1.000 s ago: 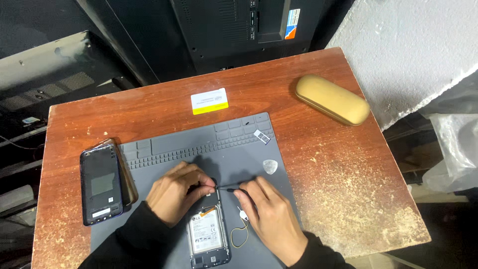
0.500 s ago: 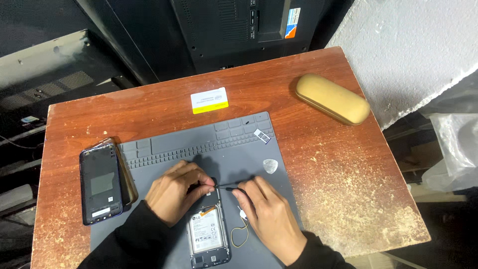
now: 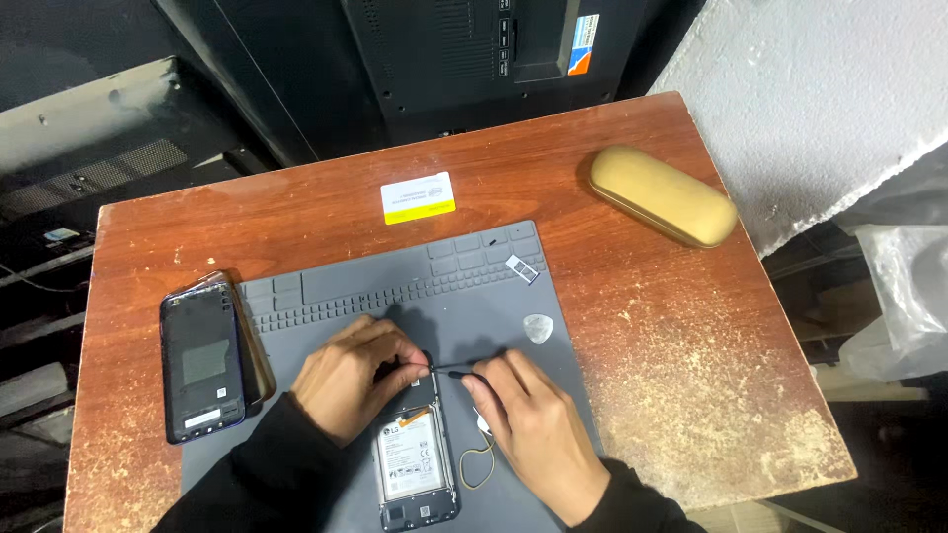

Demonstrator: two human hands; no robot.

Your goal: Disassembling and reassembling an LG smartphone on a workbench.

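I am still pinching the thin black tool (image 3: 464, 365) in my right hand (image 3: 538, 434), its tip at the opened phone (image 3: 415, 464) on the grey mat (image 3: 395, 286), while my left hand (image 3: 351, 375) fingers are staying curled, pressing the phone's top edge, almost nothing having shifted.

Worn, scuffed wooden table (image 3: 642, 326) is showing rough pale patches at 4 o'clock, matt grey rubbery mat (image 3: 395, 286), glossy black phone back (image 3: 202, 365).

phones: 2 (image 3: 416, 464) (image 3: 202, 363) | mat: 1 (image 3: 395, 286) | card: 1 (image 3: 418, 197) | case: 1 (image 3: 662, 194) | pick: 1 (image 3: 537, 328)
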